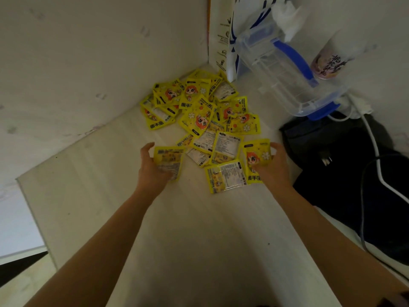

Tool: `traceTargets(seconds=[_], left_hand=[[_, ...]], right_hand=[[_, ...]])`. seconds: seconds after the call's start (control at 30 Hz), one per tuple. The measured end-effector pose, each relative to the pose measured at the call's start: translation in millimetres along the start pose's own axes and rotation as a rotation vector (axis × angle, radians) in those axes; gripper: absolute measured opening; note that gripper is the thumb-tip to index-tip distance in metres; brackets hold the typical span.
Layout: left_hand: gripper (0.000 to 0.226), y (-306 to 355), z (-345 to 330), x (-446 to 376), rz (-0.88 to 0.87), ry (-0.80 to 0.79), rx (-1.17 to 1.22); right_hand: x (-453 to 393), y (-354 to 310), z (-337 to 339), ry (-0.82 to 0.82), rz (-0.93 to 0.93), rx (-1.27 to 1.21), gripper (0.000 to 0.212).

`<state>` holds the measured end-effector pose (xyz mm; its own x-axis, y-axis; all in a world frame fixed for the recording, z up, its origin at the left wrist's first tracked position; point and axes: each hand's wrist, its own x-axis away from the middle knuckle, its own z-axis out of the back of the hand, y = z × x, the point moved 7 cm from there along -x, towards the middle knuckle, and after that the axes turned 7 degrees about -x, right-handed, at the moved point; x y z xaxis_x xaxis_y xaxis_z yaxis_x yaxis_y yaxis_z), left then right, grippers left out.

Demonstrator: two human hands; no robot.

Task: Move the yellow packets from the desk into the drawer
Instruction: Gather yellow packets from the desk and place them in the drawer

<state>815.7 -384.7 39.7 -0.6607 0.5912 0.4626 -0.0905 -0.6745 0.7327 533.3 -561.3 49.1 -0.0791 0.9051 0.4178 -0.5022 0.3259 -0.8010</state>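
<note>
Grabbing one yellow packet per hand from the pile at the tabletop's back corner.
Left hand (152, 165) fingers curled round a packet (169, 161), right hand (273, 166) pinched another (256, 156); slick packets (199, 111) risked slipping, and no drawer was in view.

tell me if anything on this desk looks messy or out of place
The yellow packets lie in a loose, overlapping heap in the desk corner, some face up, some face down. The clear plastic container beside them sits tilted rather than flat.
</note>
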Motion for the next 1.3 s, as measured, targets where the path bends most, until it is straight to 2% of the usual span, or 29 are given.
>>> traceTargets(seconds=[0.03, 0.1, 0.2, 0.3, 0.37, 0.47, 0.53, 0.63, 0.83, 0.93, 1.07, 1.3], left_hand=[[0.076, 8.2, -0.7, -3.2, -0.053, -0.013, -0.055], [0.055, 28.1, -4.0, -10.0, -0.174, -0.046, -0.262], [0.030, 61.7, -15.3, -14.9, -0.411, -0.148, -0.580], [0.032, 83.2, -26.2, -20.0, -0.551, -0.249, -0.752], [0.043, 88.9, -36.3, -24.3, -0.562, -0.321, -0.859], [0.045, 88.6, -50.8, -28.4, -0.570, -0.424, -0.988], [0.047, 85.3, -55.7, -30.7, -0.551, -0.476, -1.022], [0.054, 77.3, -58.2, -28.8, -0.514, -0.520, -1.059], [0.053, 61.8, -45.7, -15.3, -0.556, -0.440, -1.027], [0.056, 45.0, -37.1, -3.7, -0.470, -0.403, -0.998], [0.039, 27.1, -29.4, 8.9, -0.335, -0.366, -0.969], [0.052, 17.5, -31.8, 5.2, -0.307, -0.309, -1.016]], right_hand=[[1.0, -4.4, -1.5, -0.040, 0.035, 0.083, 0.046], [5.1, -13.4, -8.8, -0.175, 0.127, 0.293, 0.030], [10.1, -12.2, -26.2, -0.408, 0.202, 0.468, 0.035], [11.1, -10.5, -41.3, -0.549, 0.222, 0.562, 0.041], [11.6, -13.4, -52.3, -0.605, 0.263, 0.639, 0.044], [16.0, -19.2, -69.4, -0.657, 0.357, 0.809, 0.037], [18.8, -21.1, -79.2, -0.664, 0.441, 0.960, 0.041], [21.3, -20.2, -86.5, -0.657, 0.500, 1.043, 0.050], [26.2, -8.6, -78.5, -0.661, 0.429, 1.041, 0.046], [33.0, 0.8, -71.5, -0.644, 0.396, 1.042, 0.045], [40.4, 11.2, -63.0, -0.571, 0.348, 1.008, 0.038], [45.8, 14.8, -56.9, -0.541, 0.305, 0.936, 0.037]])
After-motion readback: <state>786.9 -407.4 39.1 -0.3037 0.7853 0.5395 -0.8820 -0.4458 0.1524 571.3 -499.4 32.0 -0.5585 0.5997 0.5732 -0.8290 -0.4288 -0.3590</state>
